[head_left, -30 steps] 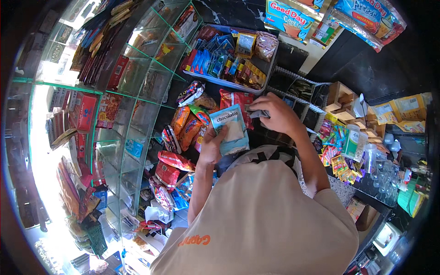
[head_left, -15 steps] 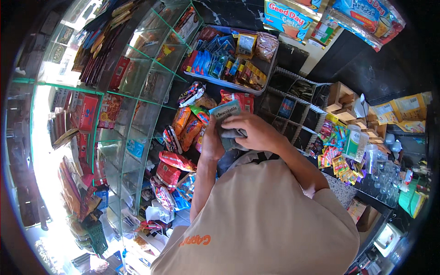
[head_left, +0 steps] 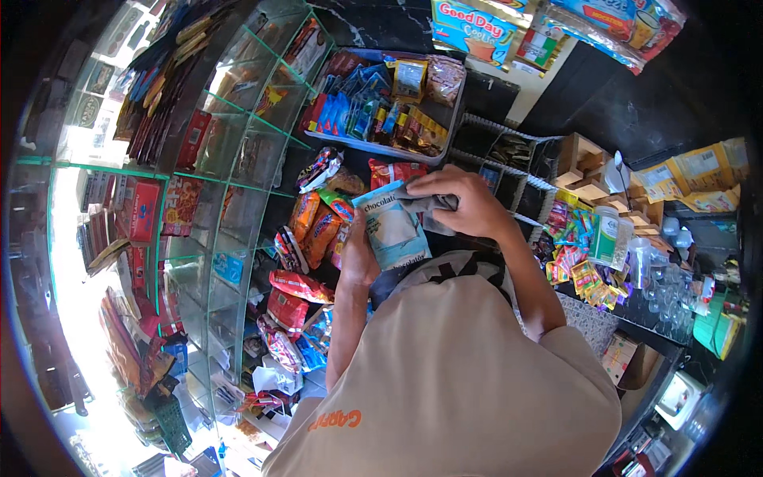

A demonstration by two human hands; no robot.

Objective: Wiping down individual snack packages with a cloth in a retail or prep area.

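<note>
In front of my chest, my left hand [head_left: 358,253] grips a light blue drink sachet [head_left: 393,224] by its left edge, fingers closed round it. The sachet's printed front faces up. My right hand [head_left: 467,199] is closed on a dark grey cloth [head_left: 433,203], which lies against the sachet's upper right edge. Left of the sachet is a heap of snack packs, with an orange pack [head_left: 317,230] among them. Just beyond it sits a red packet [head_left: 391,170].
A plastic tub [head_left: 373,148] full of sachets stands at the back. Glass shelving [head_left: 238,187] runs along the left. To the right are a divided rack [head_left: 520,184], a green-labelled jar [head_left: 606,238] and drinking glasses [head_left: 669,298]. Sachet packs [head_left: 477,32] hang at the top.
The sachet is now turned with its front uncovered. My right hand has moved with the cloth to its upper right edge; earlier both covered most of it. The view has shifted slightly.
</note>
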